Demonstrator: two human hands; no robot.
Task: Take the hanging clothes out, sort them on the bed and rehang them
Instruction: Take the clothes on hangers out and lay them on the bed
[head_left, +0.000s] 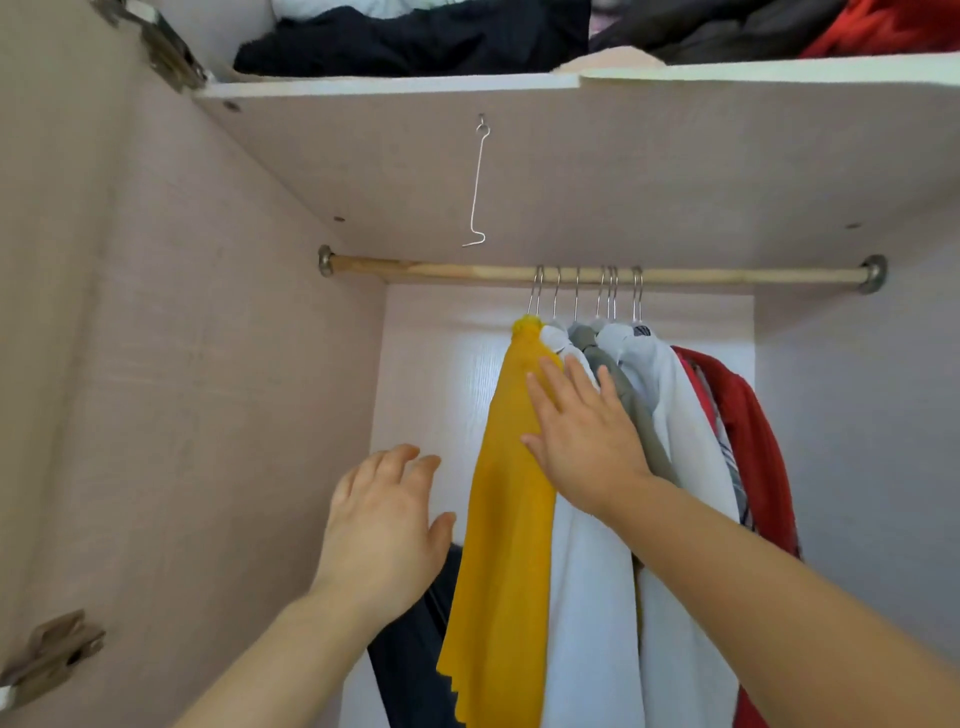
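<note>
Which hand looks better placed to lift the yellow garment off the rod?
Probably the right hand: its straight fingers lie on the yellow garment, nearer the hanger hooks. The left hand hovers lower, beside the cloth.

Cloth, bare wood and thin metal inside my wardrobe.

Under my right hand (587, 436) the yellow garment (509, 519) is matt cloth with a fine grainy weave, and the white shirts (587, 597) beside it are smoother matt cloth. The red garment (753, 431), further right of that hand, looks thicker and soft. Above both hands the rod (457, 272) is pale unvarnished wood, and the hanger hooks (576, 293) on it are thin shiny metal wire, like the wire hook (478, 182) higher up. Left of my left hand (384, 535) the wardrobe wall (156, 364) is matt laminate with a faint linen-like texture, and its hinge (52, 654) is dull metal.
</note>
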